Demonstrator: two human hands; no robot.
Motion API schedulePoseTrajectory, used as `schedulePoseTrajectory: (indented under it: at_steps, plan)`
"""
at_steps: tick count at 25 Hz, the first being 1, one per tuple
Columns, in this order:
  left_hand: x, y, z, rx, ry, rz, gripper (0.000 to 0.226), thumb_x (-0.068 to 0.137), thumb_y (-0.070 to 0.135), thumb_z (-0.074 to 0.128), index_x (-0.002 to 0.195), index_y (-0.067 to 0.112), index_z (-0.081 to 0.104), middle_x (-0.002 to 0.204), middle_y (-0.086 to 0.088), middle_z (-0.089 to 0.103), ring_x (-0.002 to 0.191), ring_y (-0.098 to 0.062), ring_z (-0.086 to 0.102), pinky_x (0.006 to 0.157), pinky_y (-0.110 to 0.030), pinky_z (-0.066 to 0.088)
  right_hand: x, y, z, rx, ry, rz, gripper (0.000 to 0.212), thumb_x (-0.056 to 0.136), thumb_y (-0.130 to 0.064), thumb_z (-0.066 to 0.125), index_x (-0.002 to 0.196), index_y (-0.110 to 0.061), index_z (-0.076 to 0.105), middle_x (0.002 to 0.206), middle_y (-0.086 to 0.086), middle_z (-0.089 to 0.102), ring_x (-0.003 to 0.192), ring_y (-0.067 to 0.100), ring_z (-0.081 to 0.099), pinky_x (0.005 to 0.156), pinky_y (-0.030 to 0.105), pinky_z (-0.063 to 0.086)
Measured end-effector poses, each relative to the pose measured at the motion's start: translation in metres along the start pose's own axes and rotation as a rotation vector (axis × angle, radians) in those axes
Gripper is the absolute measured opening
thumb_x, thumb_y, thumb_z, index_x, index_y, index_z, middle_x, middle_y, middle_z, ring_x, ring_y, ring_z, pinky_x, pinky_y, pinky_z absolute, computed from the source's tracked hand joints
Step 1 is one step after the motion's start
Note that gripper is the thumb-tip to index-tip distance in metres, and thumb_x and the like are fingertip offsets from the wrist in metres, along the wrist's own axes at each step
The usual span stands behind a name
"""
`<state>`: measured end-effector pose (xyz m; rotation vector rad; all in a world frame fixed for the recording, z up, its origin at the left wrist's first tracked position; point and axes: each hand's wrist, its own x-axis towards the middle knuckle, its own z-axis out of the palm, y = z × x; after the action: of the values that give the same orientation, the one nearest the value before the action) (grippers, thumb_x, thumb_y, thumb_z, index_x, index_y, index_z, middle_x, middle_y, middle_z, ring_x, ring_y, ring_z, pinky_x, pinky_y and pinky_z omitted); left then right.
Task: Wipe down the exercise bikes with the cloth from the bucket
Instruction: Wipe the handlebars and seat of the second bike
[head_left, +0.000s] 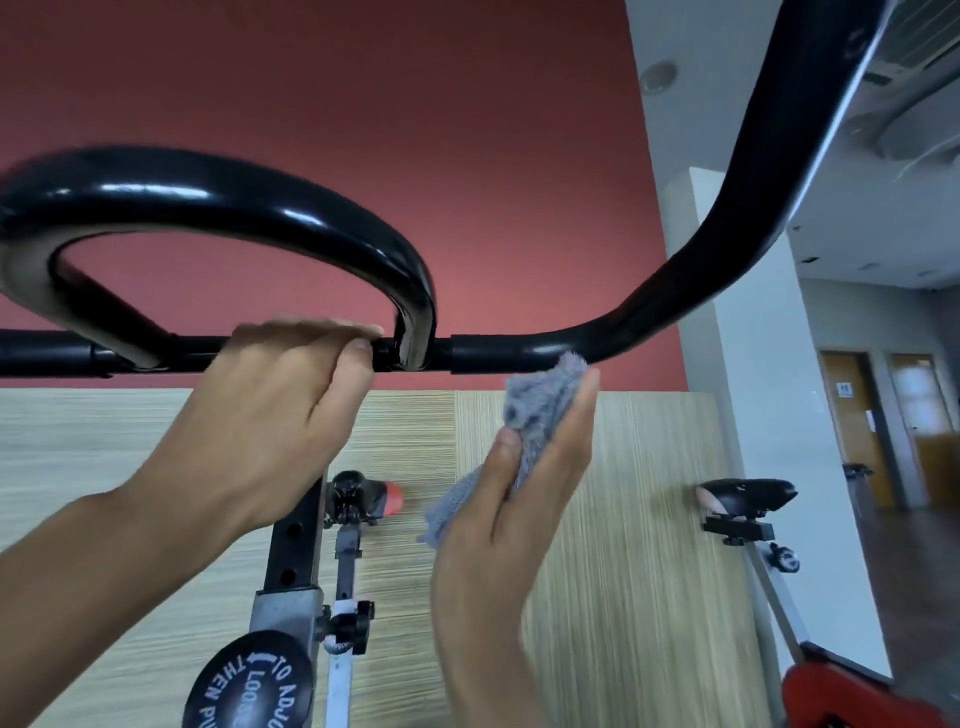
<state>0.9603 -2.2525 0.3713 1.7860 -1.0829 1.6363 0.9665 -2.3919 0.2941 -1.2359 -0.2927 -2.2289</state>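
The black handlebar (519, 353) of an exercise bike crosses the view close to the camera, with a glossy loop (234, 205) arching above the cross tube. My left hand (270, 410) grips the cross tube just left of the loop's right weld. My right hand (519, 499) holds a grey fuzzy cloth (540, 410) between thumb and fingers, just below the tube's right bend. The cloth's top edge reaches the underside of the bar. No bucket is in view.
The bike's stem (291, 551) and a black adjustment knob (249, 680) with white lettering sit below. Two other bike saddles (363, 496) (748, 496) stand beyond, by a striped wood wall panel (623, 519). A red wall is above; a white pillar and wooden doors lie right.
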Motion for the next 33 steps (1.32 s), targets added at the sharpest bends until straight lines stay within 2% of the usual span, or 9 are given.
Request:
schedulePoseTrajectory:
  at_steps: [4, 7, 11, 16, 18, 20, 25, 31, 33]
  plan:
    - [0.003, -0.003, 0.003, 0.017, 0.05, 0.024, 0.031, 0.096, 0.014, 0.038, 0.066, 0.023, 0.038, 0.058, 0.007, 0.042, 0.053, -0.021, 0.046, 0.057, -0.031, 0.037, 0.045, -0.008, 0.002, -0.334, -0.212, -0.23, 0.062, 0.103, 0.002, 0.04, 0.157, -0.018, 0.016, 0.166, 0.005, 0.014, 0.154, 0.025, 0.009, 0.124, 0.045, 0.018]
    - [0.004, -0.008, 0.006, 0.031, 0.049, 0.003, 0.028, 0.095, 0.015, 0.037, 0.076, 0.011, 0.057, 0.069, -0.003, 0.059, 0.066, -0.026, 0.056, 0.069, -0.04, 0.048, 0.068, -0.008, 0.014, -0.628, -0.521, -0.25, 0.052, 0.107, -0.019, 0.03, 0.158, -0.02, 0.02, 0.165, -0.001, 0.019, 0.154, 0.023, 0.006, 0.125, 0.049, 0.009]
    - [0.0, -0.012, 0.01, 0.133, -0.008, 0.046, 0.034, 0.096, 0.019, 0.031, 0.094, 0.008, 0.064, 0.085, -0.009, 0.066, 0.081, -0.03, 0.058, 0.078, -0.041, 0.044, 0.087, 0.006, -0.011, -0.889, -0.693, -0.372, 0.055, 0.105, -0.032, 0.013, 0.155, -0.015, 0.028, 0.157, 0.002, 0.035, 0.151, 0.025, 0.021, 0.124, 0.044, 0.003]
    - [-0.002, -0.01, 0.009, 0.121, -0.023, -0.018, 0.037, 0.096, 0.02, 0.034, 0.078, 0.006, 0.063, 0.071, -0.011, 0.062, 0.068, -0.034, 0.057, 0.067, -0.041, 0.043, 0.088, -0.003, -0.016, -0.892, -0.754, -0.37, 0.055, 0.1, -0.018, 0.031, 0.154, -0.01, 0.027, 0.156, 0.008, 0.033, 0.149, 0.029, 0.023, 0.124, 0.042, 0.007]
    - [-0.004, -0.007, 0.011, 0.098, -0.111, -0.038, 0.038, 0.096, 0.02, 0.035, 0.103, 0.003, 0.069, 0.099, -0.012, 0.068, 0.095, -0.034, 0.062, 0.086, -0.045, 0.048, 0.092, -0.008, -0.02, -0.914, -0.84, -0.354, 0.061, 0.094, -0.008, 0.031, 0.155, -0.009, 0.025, 0.157, 0.011, 0.032, 0.149, 0.031, 0.023, 0.125, 0.042, 0.007]
    - [-0.002, -0.01, 0.018, 0.168, -0.185, -0.041, 0.043, 0.098, 0.018, 0.037, 0.127, 0.003, 0.064, 0.129, -0.013, 0.062, 0.124, -0.036, 0.055, 0.107, -0.049, 0.038, 0.099, -0.017, -0.019, -0.932, -0.884, -0.258, 0.067, 0.088, -0.002, 0.033, 0.155, -0.008, 0.026, 0.158, 0.011, 0.032, 0.149, 0.031, 0.023, 0.125, 0.043, 0.008]
    - [-0.002, 0.02, -0.007, 0.24, -0.491, -0.239, 0.053, 0.105, 0.03, 0.031, 0.149, 0.002, 0.035, 0.159, -0.013, 0.029, 0.148, -0.032, 0.025, 0.122, -0.052, 0.012, 0.11, -0.046, -0.007, -0.891, -0.982, 0.093, 0.075, 0.086, 0.0, 0.06, 0.154, -0.012, 0.03, 0.158, 0.007, 0.032, 0.15, 0.03, 0.023, 0.124, 0.042, 0.01]
    - [0.003, 0.074, -0.094, -0.176, -0.951, -0.524, 0.081, 0.092, 0.024, 0.057, 0.158, 0.009, 0.012, 0.164, -0.014, 0.013, 0.153, -0.029, 0.008, 0.122, -0.052, 0.016, 0.151, -0.08, 0.006, -0.872, -1.185, 0.529, 0.069, 0.092, 0.008, 0.049, 0.154, -0.02, 0.033, 0.162, 0.0, 0.029, 0.154, 0.024, 0.012, 0.125, 0.043, 0.009]
    - [0.013, 0.081, -0.118, -0.218, -1.127, -0.552, 0.076, 0.089, 0.032, 0.055, 0.155, 0.007, 0.026, 0.161, -0.016, 0.023, 0.15, -0.033, 0.021, 0.119, -0.051, 0.027, 0.164, -0.086, 0.016, -0.871, -1.24, 0.679, 0.074, 0.091, 0.01, 0.046, 0.155, -0.021, 0.029, 0.164, 0.0, 0.023, 0.154, 0.021, 0.004, 0.126, 0.043, 0.005]
